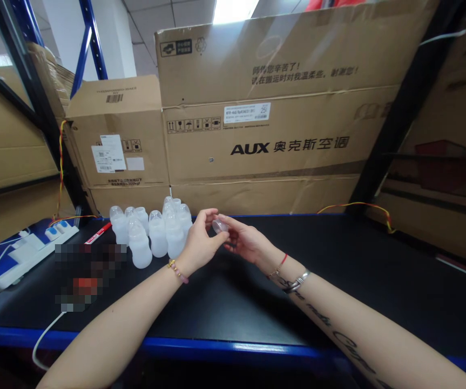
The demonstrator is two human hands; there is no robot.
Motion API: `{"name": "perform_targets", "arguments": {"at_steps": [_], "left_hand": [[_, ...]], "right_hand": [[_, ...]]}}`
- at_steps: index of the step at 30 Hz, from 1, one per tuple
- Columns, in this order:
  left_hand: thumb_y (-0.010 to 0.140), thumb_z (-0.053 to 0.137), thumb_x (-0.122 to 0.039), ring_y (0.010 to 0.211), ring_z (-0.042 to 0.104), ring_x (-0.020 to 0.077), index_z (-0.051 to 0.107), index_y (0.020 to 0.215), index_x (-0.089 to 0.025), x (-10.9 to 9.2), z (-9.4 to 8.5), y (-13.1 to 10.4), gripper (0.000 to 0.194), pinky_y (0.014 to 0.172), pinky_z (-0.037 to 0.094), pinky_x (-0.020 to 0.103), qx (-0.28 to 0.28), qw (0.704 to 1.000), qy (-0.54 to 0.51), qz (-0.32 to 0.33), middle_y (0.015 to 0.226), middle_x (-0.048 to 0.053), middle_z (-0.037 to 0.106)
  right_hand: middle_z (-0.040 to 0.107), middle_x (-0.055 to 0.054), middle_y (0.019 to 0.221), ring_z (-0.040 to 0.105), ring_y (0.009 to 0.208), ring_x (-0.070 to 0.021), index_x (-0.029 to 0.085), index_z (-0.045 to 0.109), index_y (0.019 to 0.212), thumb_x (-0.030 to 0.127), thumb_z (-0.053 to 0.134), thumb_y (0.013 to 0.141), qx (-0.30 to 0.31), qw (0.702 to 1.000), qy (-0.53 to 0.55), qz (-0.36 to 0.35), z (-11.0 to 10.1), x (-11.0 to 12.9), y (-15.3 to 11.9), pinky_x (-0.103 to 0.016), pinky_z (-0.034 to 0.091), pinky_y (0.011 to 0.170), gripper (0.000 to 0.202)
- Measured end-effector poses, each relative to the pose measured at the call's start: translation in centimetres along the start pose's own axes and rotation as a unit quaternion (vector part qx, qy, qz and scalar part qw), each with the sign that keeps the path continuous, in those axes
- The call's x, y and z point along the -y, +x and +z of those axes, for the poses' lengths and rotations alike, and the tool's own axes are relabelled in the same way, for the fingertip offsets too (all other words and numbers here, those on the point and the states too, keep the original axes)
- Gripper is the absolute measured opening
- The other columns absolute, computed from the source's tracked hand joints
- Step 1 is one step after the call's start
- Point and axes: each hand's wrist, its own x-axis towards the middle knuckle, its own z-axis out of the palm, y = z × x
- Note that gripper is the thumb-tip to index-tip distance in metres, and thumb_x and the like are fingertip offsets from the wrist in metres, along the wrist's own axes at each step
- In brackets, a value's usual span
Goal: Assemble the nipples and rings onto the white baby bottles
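A small clear plastic cap point(218, 226) is held up between my two hands above the black tabletop. My left hand point(201, 241) is closed around its left side, thumb below and fingers above. From the right, my right hand point(249, 243) pinches the same cap with its fingertips; the curled fingers partly hide what lies behind it. Just left of my hands stands a group of several frosted white baby bottles point(159, 237), upright and close together, with clear domed caps on at least some. The nearest baby bottle point(139, 251) stands at the front of the group.
A red-and-white marker point(98, 233) and a white power strip point(38, 256) with plugs and cables lie at the left. Cardboard panels point(289, 178) wall off the back. A blue rim point(233, 344) runs along the table's front, and dark posts point(398, 102) rise at the sides.
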Motion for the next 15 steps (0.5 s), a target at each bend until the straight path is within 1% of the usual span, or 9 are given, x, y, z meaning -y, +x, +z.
{"name": "perform_targets", "arguments": {"at_steps": [3, 7, 10, 13, 15], "left_hand": [[0.071, 0.069, -0.013, 0.11, 0.06, 0.0205, 0.05, 0.118, -0.017, -0.1, 0.0, 0.0, 0.05, 0.099, 0.045, 0.039, 0.009, 1.0, 0.012, 0.01, 0.12, 0.012, 0.061], [0.072, 0.07, -0.013, 0.106, 0.062, 0.0206, 0.05, 0.118, -0.018, -0.1, -0.1, -0.1, 0.051, 0.097, 0.048, 0.039, 0.017, 1.0, 0.017, 0.015, 0.118, 0.011, 0.062], [0.072, 0.07, -0.014, 0.103, 0.063, 0.0211, 0.05, 0.121, -0.019, -0.3, 0.1, -0.4, 0.052, 0.096, 0.049, 0.04, 0.022, 0.999, 0.032, 0.015, 0.115, 0.011, 0.063], [0.071, 0.073, -0.018, 0.107, 0.061, 0.0232, 0.054, 0.12, -0.021, -1.6, 0.1, -0.6, 0.052, 0.095, 0.048, 0.041, 0.014, 0.997, 0.062, 0.038, 0.119, 0.011, 0.06], [0.07, 0.075, -0.022, 0.108, 0.059, 0.0239, 0.06, 0.113, -0.021, -3.2, -0.4, -0.2, 0.046, 0.094, 0.049, 0.038, -0.017, 0.994, 0.071, 0.08, 0.118, 0.01, 0.058]], "right_hand": [[0.061, 0.002, 0.061, 0.053, 0.054, -0.0087, 0.017, 0.065, 0.075, 0.037, 0.074, 0.075, 0.006, 1.0, 0.003, 0.011, 0.0, 0.1, -0.2, -0.022, 0.043, 0.054, 0.022], [0.056, 0.003, 0.054, 0.048, 0.048, -0.0077, 0.017, 0.063, 0.071, 0.036, 0.075, 0.074, 0.001, 1.0, -0.013, 0.0, -0.1, 0.3, -0.5, -0.021, 0.037, 0.047, 0.023], [0.055, 0.003, 0.053, 0.046, 0.045, -0.0073, 0.017, 0.062, 0.071, 0.037, 0.073, 0.076, 0.009, 1.0, -0.016, 0.017, -0.2, 0.4, -0.4, -0.021, 0.034, 0.045, 0.023], [0.055, 0.003, 0.053, 0.044, 0.045, -0.0076, 0.019, 0.061, 0.071, 0.038, 0.07, 0.077, 0.013, 1.0, -0.015, 0.022, -0.3, 0.5, -0.1, -0.021, 0.033, 0.045, 0.022], [0.055, 0.004, 0.052, 0.041, 0.043, -0.0071, 0.019, 0.059, 0.068, 0.04, 0.069, 0.077, -0.002, 1.0, -0.012, 0.025, -0.4, 0.7, 0.0, -0.022, 0.032, 0.045, 0.025]]}}
